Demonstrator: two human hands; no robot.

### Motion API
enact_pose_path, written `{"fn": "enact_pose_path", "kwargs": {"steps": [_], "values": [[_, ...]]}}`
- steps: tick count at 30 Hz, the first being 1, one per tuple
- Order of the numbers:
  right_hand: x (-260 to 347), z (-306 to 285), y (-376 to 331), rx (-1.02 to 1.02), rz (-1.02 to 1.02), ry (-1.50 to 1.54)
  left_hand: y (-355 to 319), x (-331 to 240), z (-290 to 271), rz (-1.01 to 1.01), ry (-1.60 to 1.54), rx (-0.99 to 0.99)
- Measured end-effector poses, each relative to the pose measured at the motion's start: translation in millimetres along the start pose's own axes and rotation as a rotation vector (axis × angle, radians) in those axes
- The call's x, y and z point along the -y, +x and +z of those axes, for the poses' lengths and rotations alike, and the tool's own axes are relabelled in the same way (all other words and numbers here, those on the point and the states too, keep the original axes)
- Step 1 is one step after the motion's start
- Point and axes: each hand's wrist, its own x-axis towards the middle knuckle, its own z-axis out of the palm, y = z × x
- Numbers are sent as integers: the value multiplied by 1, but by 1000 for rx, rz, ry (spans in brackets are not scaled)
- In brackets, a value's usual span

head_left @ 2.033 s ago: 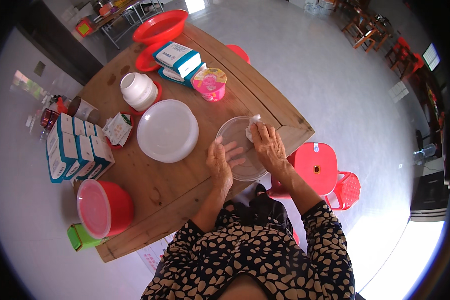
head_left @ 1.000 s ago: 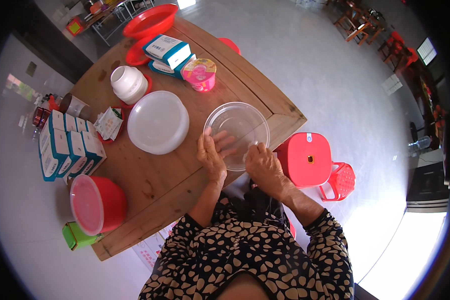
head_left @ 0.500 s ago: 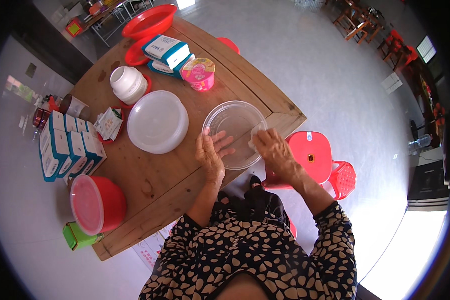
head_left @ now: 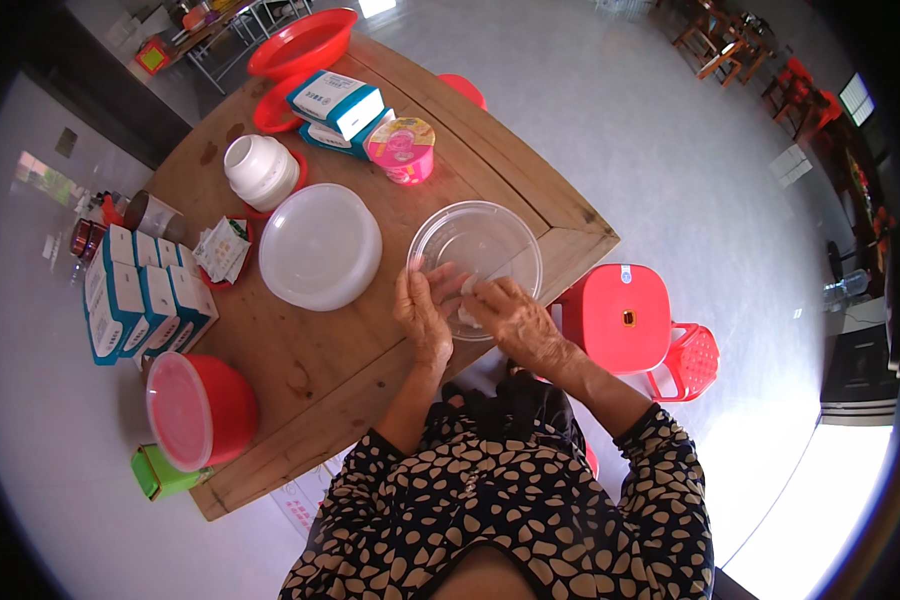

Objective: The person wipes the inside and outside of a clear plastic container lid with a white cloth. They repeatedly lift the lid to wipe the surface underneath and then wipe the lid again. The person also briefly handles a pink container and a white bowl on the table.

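Wooden table [head_left: 290, 335] on grey floor [head_left: 650, 160]. Round clear lid [head_left: 475, 248], wide as long, faces up; left hand [head_left: 427, 322] holds it, fingers spread beneath; right hand [head_left: 518, 325] pinches white tissue [head_left: 467, 314].

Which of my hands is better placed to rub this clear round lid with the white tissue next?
Your right hand, most likely: its fingers pinch the white tissue over the clear round lid, while your left hand supports the lid's left side.
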Motion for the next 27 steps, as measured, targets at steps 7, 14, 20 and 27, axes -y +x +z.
{"fn": "enact_pose_path", "kwargs": {"steps": [7,14,20,27], "values": [[-37,10,6,-156,212,-66,-1,-4,5,18,14,16],[1,13,-5,11,-113,55,5,-2,-3,-11,-90,20],[3,27,20,-9,-109,212,10,-13,-8,-118,-328,167],[-22,38,63,-146,7,-116,12,-5,-14,-115,-288,176]]}}
